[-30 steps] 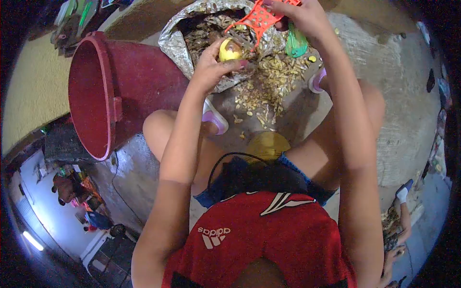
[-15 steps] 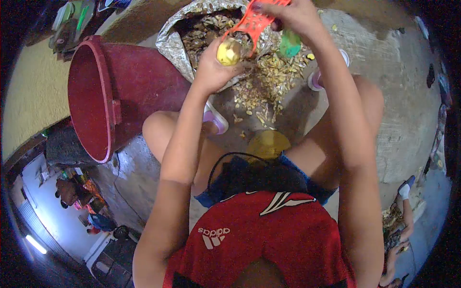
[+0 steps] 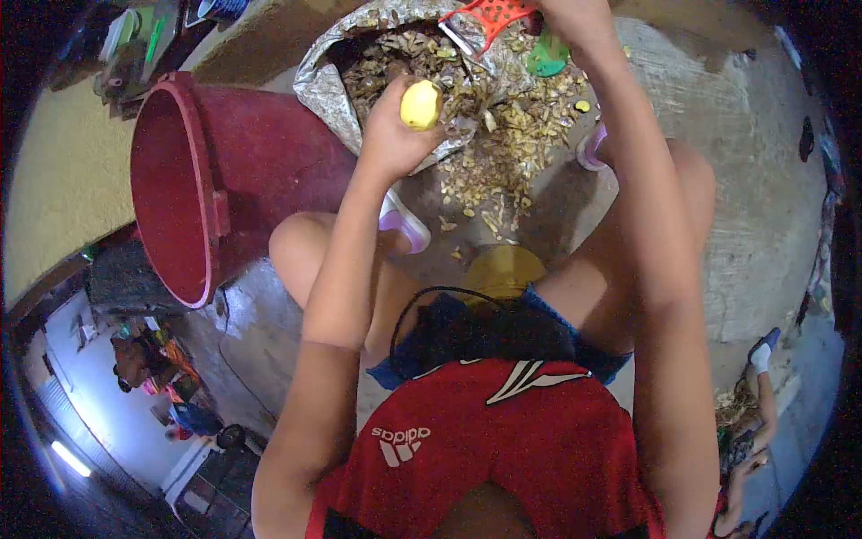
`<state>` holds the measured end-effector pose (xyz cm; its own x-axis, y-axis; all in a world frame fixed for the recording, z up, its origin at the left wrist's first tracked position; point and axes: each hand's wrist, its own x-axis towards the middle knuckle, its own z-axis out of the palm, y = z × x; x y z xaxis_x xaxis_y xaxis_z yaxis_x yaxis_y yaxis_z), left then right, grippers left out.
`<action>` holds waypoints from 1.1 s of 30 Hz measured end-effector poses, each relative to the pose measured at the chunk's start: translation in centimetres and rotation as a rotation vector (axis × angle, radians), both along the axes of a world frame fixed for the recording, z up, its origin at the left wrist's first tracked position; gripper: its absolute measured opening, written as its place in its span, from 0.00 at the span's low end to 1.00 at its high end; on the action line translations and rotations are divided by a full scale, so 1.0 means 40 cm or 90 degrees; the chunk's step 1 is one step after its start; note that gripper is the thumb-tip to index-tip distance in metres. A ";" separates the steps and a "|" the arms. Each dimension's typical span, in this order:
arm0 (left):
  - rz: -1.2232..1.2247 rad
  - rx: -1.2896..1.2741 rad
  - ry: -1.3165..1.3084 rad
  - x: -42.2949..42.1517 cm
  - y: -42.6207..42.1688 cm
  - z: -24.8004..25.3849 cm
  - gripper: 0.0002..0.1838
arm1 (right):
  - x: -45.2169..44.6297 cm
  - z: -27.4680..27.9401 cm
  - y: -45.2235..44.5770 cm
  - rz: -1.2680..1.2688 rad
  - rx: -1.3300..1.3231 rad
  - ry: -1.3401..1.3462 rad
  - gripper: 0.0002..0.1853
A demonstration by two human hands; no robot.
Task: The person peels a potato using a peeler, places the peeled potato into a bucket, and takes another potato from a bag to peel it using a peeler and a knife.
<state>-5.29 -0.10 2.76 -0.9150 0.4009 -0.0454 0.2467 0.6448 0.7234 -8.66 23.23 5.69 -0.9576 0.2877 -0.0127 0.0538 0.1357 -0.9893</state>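
In my left hand (image 3: 391,135) is a yellow, smooth-surfaced peeled potato (image 3: 420,105), wrapped by fingers and thumb. My right hand (image 3: 575,22), cut off by the top edge, grips an orange plastic peeler (image 3: 494,20) with a forked head and a pale blade strip. The peeler is up and to the right of the potato, apart from it. Below both hands, peelings (image 3: 503,171) are strewn over the floor. An open silvery sack (image 3: 316,76) holding more brown peelings lies just beyond my left hand. A green plastic thing (image 3: 548,56) sits under my right wrist.
A large dark red tub (image 3: 269,126) lies on its side at the left. A yellow round object (image 3: 505,269) stands between my legs. My shoes (image 3: 404,225) flank the peelings. Another person's leg (image 3: 765,395) shows at the far right, and colourful items hang at lower left.
The peeler has moved up and away from the potato, with my right hand partly leaving the frame. The potato has turned in my left hand and now looks more upright.
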 end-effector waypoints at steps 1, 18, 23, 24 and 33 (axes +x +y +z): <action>0.001 0.026 -0.019 -0.008 -0.009 -0.022 0.25 | 0.005 0.003 -0.002 0.027 -0.018 -0.008 0.08; -0.015 0.179 -0.214 -0.003 -0.002 -0.017 0.28 | 0.021 0.015 -0.003 0.021 0.063 0.024 0.09; 0.012 0.132 -0.177 -0.008 -0.003 -0.033 0.27 | 0.050 0.030 -0.031 0.170 -0.041 0.003 0.11; 0.004 0.172 -0.175 -0.006 0.004 -0.035 0.25 | 0.063 0.023 -0.050 0.187 0.053 0.047 0.11; -0.022 0.199 -0.133 0.003 0.004 -0.035 0.28 | 0.034 0.032 0.002 0.087 -0.170 0.010 0.06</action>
<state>-5.17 0.06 1.37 -0.8844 0.4560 -0.1000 0.0909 0.3784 0.9212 -7.31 23.33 6.98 -0.9881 0.1440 -0.0548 0.0367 -0.1251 -0.9915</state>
